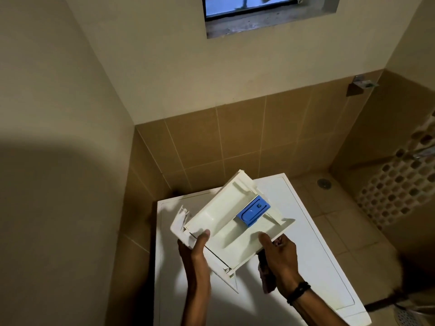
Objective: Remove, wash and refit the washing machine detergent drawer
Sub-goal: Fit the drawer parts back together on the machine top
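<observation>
Obs: drawer (219, 222) out, held above washer (306, 220); L hand (197, 245), R hand (280, 255) each grip its near end. I judge removal done, wash unclear, refit left.

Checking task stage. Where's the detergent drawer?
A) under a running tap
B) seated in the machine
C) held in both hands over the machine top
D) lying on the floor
C: the left hand and right hand both hold the detergent drawer over the washing machine top.

left hand (195, 248): grips drawer (226, 215) edge, thumb on top | right hand (280, 257): grips opposite edge
</observation>
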